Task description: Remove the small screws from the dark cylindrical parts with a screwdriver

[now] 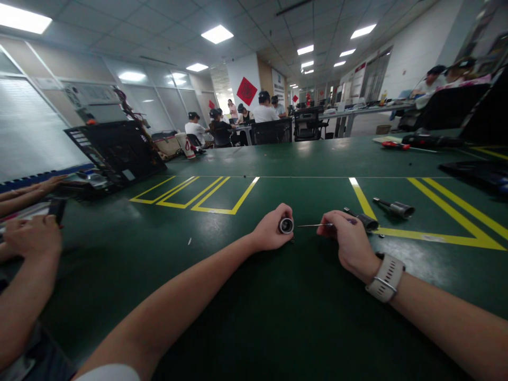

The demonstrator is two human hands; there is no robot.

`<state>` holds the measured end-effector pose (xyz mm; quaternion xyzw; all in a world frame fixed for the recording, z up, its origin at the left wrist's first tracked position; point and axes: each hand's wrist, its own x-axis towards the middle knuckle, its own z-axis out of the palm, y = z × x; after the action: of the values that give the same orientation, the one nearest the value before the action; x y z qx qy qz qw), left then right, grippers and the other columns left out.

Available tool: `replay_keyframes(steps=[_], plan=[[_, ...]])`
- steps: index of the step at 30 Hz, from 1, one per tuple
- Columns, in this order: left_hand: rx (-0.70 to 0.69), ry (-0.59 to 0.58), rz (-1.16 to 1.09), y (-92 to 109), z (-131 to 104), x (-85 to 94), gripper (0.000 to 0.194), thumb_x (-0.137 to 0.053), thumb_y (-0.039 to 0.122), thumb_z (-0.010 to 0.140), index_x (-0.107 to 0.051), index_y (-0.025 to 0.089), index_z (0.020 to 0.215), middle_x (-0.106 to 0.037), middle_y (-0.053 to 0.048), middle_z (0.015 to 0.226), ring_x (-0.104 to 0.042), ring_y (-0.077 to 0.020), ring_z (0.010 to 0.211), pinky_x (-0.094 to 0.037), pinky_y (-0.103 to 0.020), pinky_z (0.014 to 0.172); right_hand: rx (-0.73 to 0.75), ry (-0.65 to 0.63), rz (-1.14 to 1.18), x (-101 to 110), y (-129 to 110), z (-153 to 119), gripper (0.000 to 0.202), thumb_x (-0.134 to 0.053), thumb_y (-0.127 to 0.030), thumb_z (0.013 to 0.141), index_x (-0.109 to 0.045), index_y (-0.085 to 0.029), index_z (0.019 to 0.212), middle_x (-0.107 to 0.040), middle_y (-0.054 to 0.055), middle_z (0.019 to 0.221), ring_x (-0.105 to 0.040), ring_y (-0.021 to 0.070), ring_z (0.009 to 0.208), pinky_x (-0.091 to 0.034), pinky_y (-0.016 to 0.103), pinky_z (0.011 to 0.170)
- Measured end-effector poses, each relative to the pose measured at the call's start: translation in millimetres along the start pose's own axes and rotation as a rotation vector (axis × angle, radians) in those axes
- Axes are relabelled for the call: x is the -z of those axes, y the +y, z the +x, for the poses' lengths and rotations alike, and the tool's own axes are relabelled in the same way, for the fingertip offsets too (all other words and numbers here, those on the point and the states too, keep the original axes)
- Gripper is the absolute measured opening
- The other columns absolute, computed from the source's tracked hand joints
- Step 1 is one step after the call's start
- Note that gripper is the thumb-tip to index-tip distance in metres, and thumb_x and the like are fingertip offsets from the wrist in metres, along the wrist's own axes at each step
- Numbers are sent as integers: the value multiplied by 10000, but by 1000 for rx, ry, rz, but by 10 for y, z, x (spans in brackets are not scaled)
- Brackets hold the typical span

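My left hand (272, 230) is closed around a hollow metal cylinder (286, 226), its open round end facing me. A thin screwdriver (311, 225) is pinched in my right hand (349, 238). Its slim shaft points left at the cylinder, with a small gap between tip and cylinder; most of the handle is hidden by my fingers. Just beyond my right hand lies a dark metal cylinder with a stem (367, 222), partly covered by the hand. A similar stemmed cylinder (400, 210) rests further right. A tiny dark part (381, 236) sits nearby on the green table (222, 264).
Yellow tape lines (214, 210) mark the table. A red-handled screwdriver (397, 145) and a black tool (432, 141) lie at the far right. Another person's hand (34, 235) works at the left, near a black panel (119, 151). A small white scrap (189, 241) lies left of centre.
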<state>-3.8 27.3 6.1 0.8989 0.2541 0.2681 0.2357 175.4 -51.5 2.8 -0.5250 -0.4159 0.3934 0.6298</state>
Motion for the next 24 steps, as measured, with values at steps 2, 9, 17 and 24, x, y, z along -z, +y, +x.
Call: replay_keyframes(steps=[2,9,17,24], plan=[[30,83,-19,-8,4,-11,302,-605,160,668,-408,196,895,-529,7,831,-533,-135,732,-434,-259,652,43,-3,-8,5,-11,-12,192,-523,-309,763,-553,-198,609,-577,16,577,-542,172,585,-436,327,587],[102,272,29,-97,41,-30,262,-653,294,709,-453,178,833,-524,11,797,-515,-131,718,-423,-256,650,255,-89,-120,6,-79,-142,102,-554,-302,804,-580,-204,794,-606,19,759,-540,173,703,-430,329,672],[61,223,51,-78,64,-38,212,-634,259,710,-490,174,840,-523,34,760,-502,-115,693,-402,-237,646,470,-292,-497,-42,-113,-231,91,-511,-261,836,-581,-202,835,-596,49,843,-563,199,780,-448,343,696],[111,138,124,-52,55,-42,155,-603,164,673,-528,170,809,-548,33,722,-508,-119,654,-380,-231,599,643,-287,-658,-76,-109,-217,76,-521,-205,821,-594,-217,838,-632,66,854,-569,234,852,-437,401,762]])
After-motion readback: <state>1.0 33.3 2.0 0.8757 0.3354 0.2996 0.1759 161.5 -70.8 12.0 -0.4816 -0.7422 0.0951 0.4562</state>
